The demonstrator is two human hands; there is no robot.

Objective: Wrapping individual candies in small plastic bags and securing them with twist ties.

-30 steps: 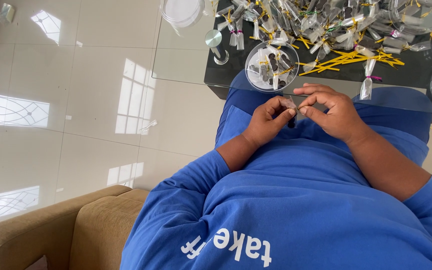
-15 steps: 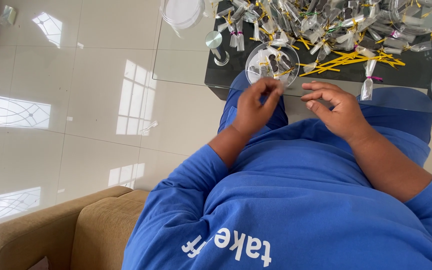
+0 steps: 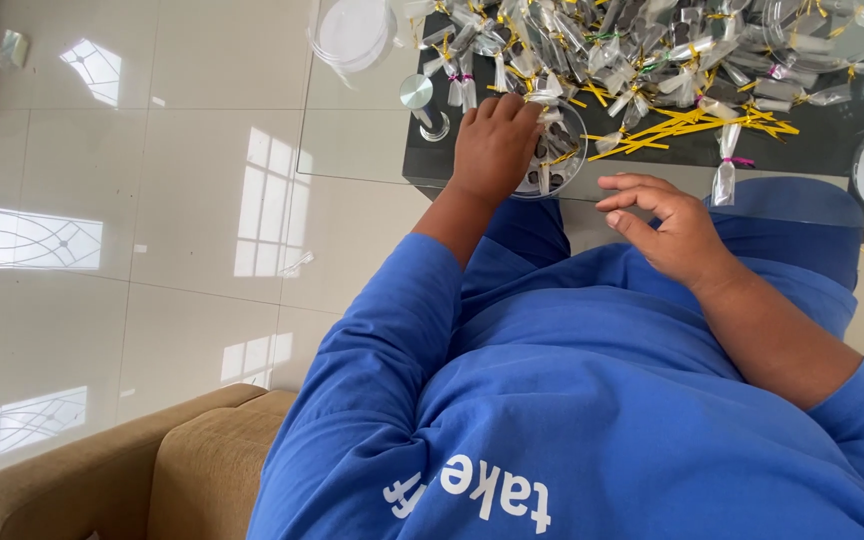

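head view: the left hand (image 3: 493,147) reaches into a clear round bowl (image 3: 558,165) of small wrapped packets at the bench (image 3: 422,165) edge, fingers curled; whether its grip holds one cannot be told. the right hand (image 3: 667,228) hovers open and empty over the lap, near yellow twist ties (image 3: 697,125).

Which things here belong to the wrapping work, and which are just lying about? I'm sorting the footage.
In use: left hand over the clear bowl; right hand; small tied packets; yellow twist ties.
Lying about: round lid; tan sofa arm; metal stand.
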